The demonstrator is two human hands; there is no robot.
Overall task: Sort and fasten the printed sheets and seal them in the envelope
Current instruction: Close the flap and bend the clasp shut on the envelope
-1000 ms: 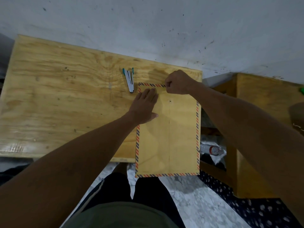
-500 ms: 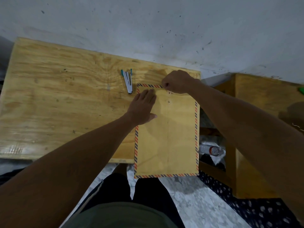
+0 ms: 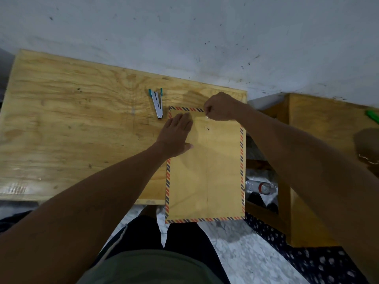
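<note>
Slippage is the main hazard: the right hand [image 3: 222, 107] pinches at the flap's closure (string too small to confirm), at twelve o'clock on the envelope [image 3: 205, 167]. The left hand [image 3: 176, 136] presses flat, fingers together, at ten o'clock. The envelope is brown, stripe-bordered, overhanging the table [image 3: 82, 128] toward six o'clock; it could slide off.

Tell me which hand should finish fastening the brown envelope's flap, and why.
Right. The right hand already pinches at the clasp by the top edge of the brown striped-border envelope, while the left hand lies flat, pinning it to the plywood table.
</note>
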